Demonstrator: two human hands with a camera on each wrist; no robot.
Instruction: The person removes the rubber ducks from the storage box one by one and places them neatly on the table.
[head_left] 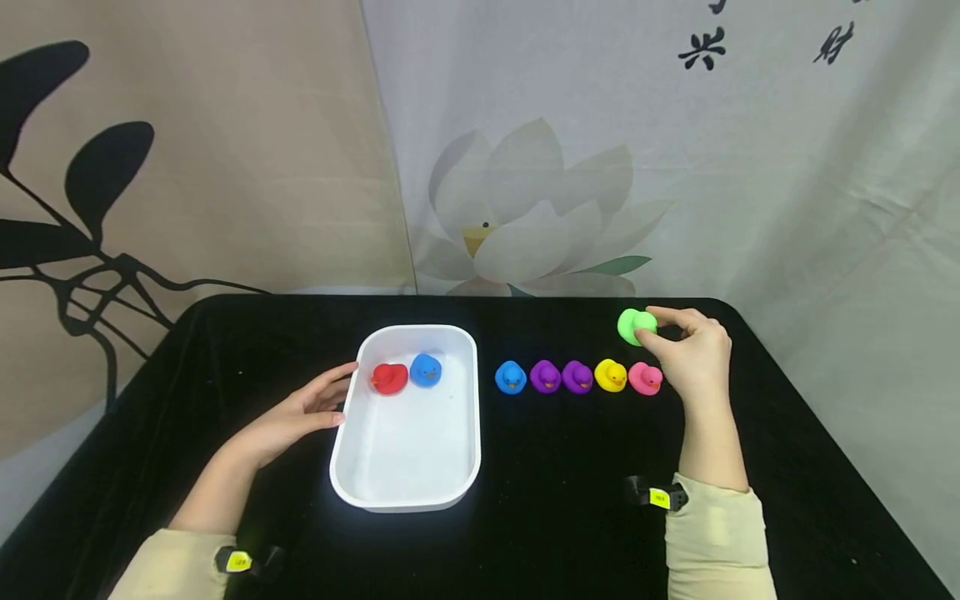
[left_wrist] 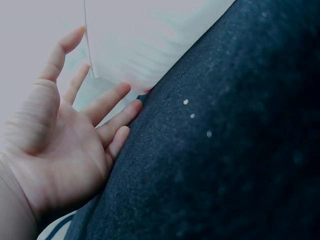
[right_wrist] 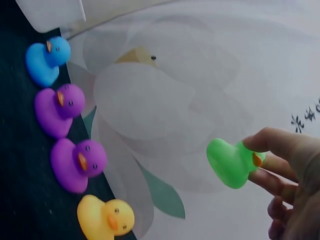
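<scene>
My right hand (head_left: 693,350) pinches a green rubber duck (right_wrist: 231,162) by its head between thumb and fingers, raised above the far right of the table. Just below it in the head view is a row of rubber ducks: a blue one (head_left: 511,377), two purple ones (head_left: 545,377), a yellow one (head_left: 611,376) and a pink one (head_left: 645,378). My left hand (head_left: 307,408) has its fingers spread, with fingertips against the left side of a white tray (head_left: 408,498). Inside the tray, toward its far end, sit a red duck (head_left: 389,378) and a blue duck (head_left: 426,371).
A black cloth (head_left: 562,500) covers the table. Behind its far edge hangs a pale curtain (head_left: 787,208) printed with a lotus, leaves and characters. Small pale specks (left_wrist: 192,115) lie on the cloth near my left hand.
</scene>
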